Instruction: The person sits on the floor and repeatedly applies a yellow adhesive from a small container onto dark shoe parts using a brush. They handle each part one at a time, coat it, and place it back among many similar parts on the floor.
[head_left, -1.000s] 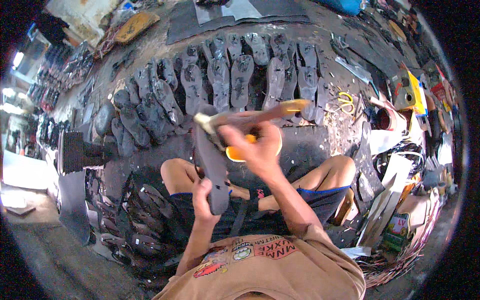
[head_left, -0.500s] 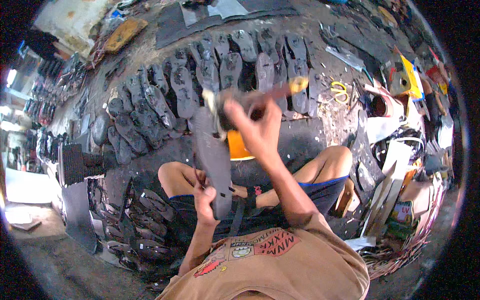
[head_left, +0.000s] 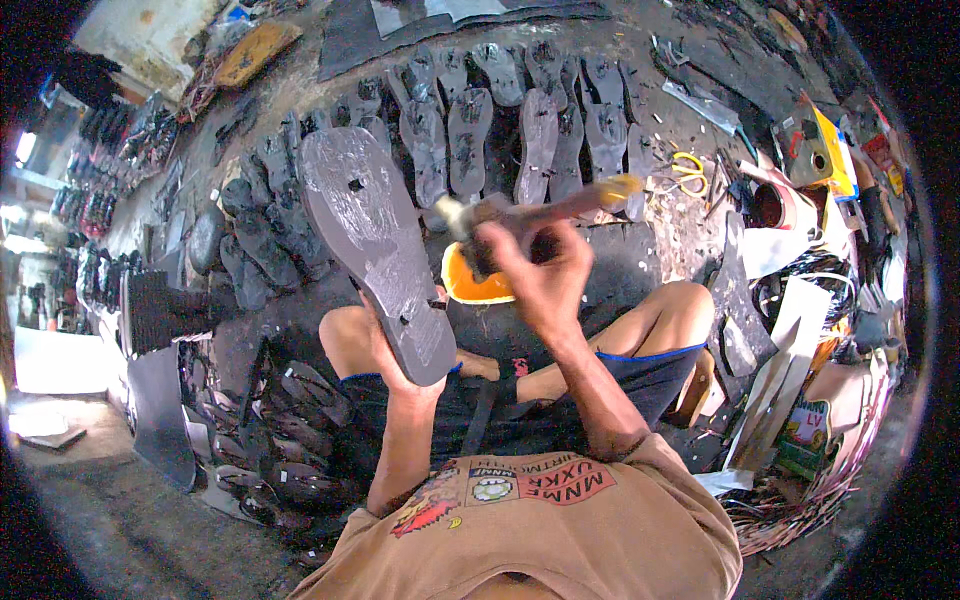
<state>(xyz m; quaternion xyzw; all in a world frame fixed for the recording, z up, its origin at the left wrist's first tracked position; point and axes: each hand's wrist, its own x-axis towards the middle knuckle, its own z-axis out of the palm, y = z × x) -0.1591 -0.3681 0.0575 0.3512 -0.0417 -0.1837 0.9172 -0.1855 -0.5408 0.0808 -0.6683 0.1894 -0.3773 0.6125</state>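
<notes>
A grey-black flip-flop sole (head_left: 372, 240) leans upright in my left hand (head_left: 395, 350), which grips its edge near the heel. Wet, shiny smears cover much of its face, and dark strap holes show. My right hand (head_left: 548, 278) is closed around a brush (head_left: 590, 197) with a brown handle, a yellowish end and a pale tip toward the sole. Motion blurs the brush, and a gap separates its tip from the sole. Just below it, an orange-yellow container (head_left: 480, 292) stands between my knees, partly covered by the brush and my hand.
Rows of dark soles (head_left: 468, 140) lie ahead. Yellow-handled scissors (head_left: 688, 175) rest at the right, near a yellow box (head_left: 830, 155) and pale strips (head_left: 775, 365). Finished-looking flip-flops (head_left: 310, 390) are piled by my left knee, beside a dark sheet (head_left: 160, 420).
My left hand has raised the sole and tilted its top leftward, turning its smeared face into view. The brush has moved slightly right and down, away from the sole, with my right hand.
</notes>
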